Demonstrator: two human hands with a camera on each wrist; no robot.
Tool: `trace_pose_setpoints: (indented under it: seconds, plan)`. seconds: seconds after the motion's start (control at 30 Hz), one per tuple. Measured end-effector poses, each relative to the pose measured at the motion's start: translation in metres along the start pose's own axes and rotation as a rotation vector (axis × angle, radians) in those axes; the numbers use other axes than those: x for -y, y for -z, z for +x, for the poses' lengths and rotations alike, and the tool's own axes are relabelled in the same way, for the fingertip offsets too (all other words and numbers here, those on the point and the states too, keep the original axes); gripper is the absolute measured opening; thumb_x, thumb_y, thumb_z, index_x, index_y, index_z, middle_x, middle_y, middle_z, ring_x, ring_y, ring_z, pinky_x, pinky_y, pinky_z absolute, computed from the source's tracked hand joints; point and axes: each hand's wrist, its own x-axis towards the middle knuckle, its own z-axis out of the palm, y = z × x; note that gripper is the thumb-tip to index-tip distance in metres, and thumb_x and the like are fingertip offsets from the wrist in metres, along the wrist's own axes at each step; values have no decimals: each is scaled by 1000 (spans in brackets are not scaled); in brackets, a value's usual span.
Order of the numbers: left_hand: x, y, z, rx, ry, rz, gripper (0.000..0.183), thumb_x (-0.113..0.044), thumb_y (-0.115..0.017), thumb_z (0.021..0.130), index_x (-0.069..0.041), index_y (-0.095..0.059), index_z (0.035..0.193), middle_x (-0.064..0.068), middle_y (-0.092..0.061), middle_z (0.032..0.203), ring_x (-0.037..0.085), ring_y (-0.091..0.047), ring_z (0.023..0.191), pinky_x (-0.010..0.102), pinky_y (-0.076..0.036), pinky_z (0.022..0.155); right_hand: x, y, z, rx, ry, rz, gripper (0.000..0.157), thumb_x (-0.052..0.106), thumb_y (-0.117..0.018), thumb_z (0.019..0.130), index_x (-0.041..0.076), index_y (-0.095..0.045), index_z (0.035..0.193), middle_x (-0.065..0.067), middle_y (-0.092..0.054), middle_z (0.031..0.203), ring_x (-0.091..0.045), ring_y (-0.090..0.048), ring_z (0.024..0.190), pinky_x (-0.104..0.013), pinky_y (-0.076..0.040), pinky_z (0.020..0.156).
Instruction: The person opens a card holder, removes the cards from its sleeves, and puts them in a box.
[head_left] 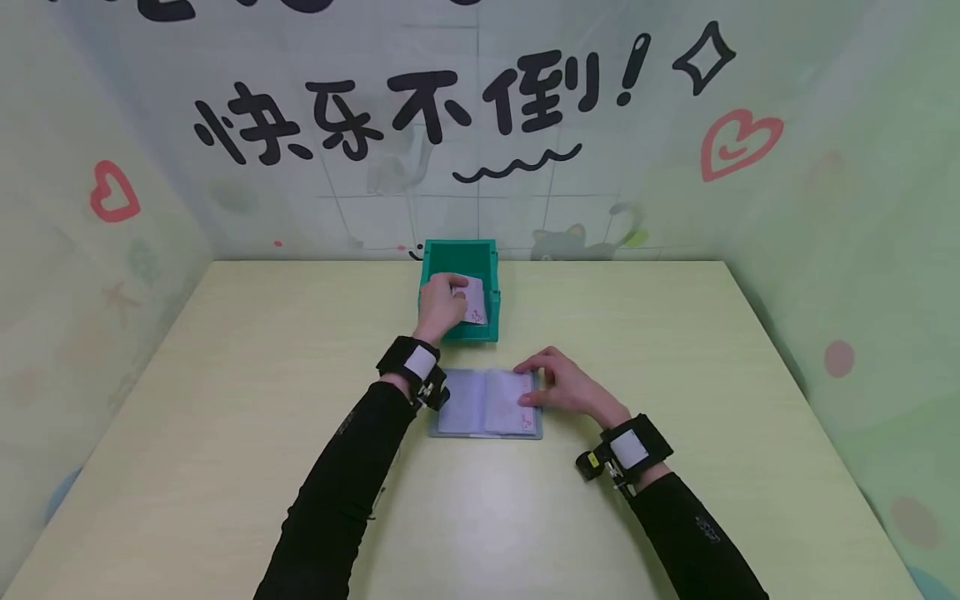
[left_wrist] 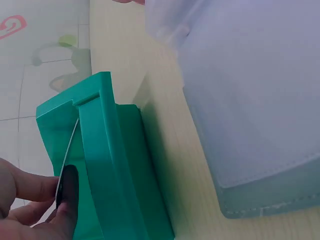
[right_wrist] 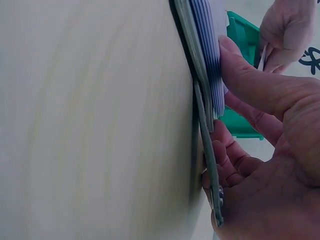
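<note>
My left hand (head_left: 441, 305) pinches a thin pale pink card (head_left: 474, 302) between thumb and fingers, at the green plastic bin (head_left: 480, 333). In the left wrist view the card (left_wrist: 70, 140) appears edge-on, partly inside the bin's rim. Nearer me, a card holder (head_left: 461, 404) with pale sleeve pages and a grey-green cover lies open on the table. My right hand (head_left: 564, 385) grips its right side. In the right wrist view the thumb rests on the stacked pages (right_wrist: 204, 50), while the other fingers curl at the edge by the loose cover flap (right_wrist: 207, 135).
The light wood table (head_left: 262, 375) spreads around the bin and card holder. A printed backdrop wall (head_left: 300, 208) rises right behind the bin, and side walls stand left and right. My left forearm (head_left: 337, 483) reaches past the card holder's left side.
</note>
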Motion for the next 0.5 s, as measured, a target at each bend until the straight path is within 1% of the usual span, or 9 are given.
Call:
trace_pose_setpoints:
  seconds: [0.03, 0.1, 0.23, 0.3, 0.37, 0.5]
  plan:
    - [-1, -1, 1, 11, 1, 8, 37, 4, -48, 95, 4, -63, 129, 23, -61, 134, 32, -57, 111, 31, -39, 79, 0, 0, 0, 0, 1, 1, 45, 23, -80, 86, 11, -67, 128, -12, -52, 122, -26, -45, 104, -33, -39, 83]
    - [-3, -3, 4, 41, 14, 26, 42, 6, -48, 93, 4, -60, 133, 23, -58, 138, 33, -55, 115, 32, -40, 82, -1, 1, -1, -1, 6, 2, 45, 23, -80, 86, 11, -67, 128, -12, -52, 122, -26, -45, 103, -33, -39, 83]
    - [-6, -9, 7, 86, 55, 61, 43, 5, -50, 94, 5, -56, 137, 24, -55, 141, 37, -55, 122, 39, -48, 94, -2, 1, -1, -4, 23, 0, 45, 23, -81, 86, 10, -67, 127, -13, -53, 121, -26, -45, 102, -32, -39, 82]
    - [-6, -12, 8, 95, 61, 102, 40, 3, -51, 96, 5, -55, 136, 24, -56, 140, 38, -56, 122, 43, -51, 98, -3, 1, -1, -7, 27, 1, 45, 22, -81, 86, 10, -67, 127, -14, -53, 121, -26, -45, 101, -33, -39, 82]
    - [-5, -16, 9, 92, 43, 159, 38, 2, -53, 97, 6, -56, 134, 25, -59, 136, 39, -59, 120, 46, -53, 97, -4, 0, -1, -9, 27, 2, 45, 22, -81, 86, 10, -67, 127, -13, -53, 122, -26, -45, 102, -33, -39, 83]
    - [-1, -24, 8, 89, -7, 258, 29, 0, -54, 98, 9, -60, 125, 26, -64, 124, 37, -64, 109, 45, -55, 90, -3, 0, -1, -10, 27, 4, 44, 22, -81, 86, 11, -68, 127, -13, -53, 123, -26, -46, 102, -33, -39, 83]
